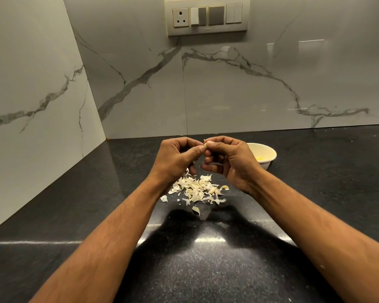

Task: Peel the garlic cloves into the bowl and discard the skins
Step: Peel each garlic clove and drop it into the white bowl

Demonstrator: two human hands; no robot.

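Note:
Both hands are raised above the black counter, fingertips meeting on one small garlic clove (205, 145). My right hand (230, 159) pinches the clove between thumb and forefinger. My left hand (177, 159) touches it with the thumb tip, fingers curled. Below the hands lies a pile of pale garlic skins (197, 189) with a few cloves mixed in. A cream bowl (266, 155) stands just behind my right hand, partly hidden by it, with something yellowish inside.
The dark speckled countertop (206, 270) runs into a corner of marble wall tiles on the left and back. A switch panel with a socket (207, 16) is on the back wall. One stray skin (196, 209) lies nearer to me.

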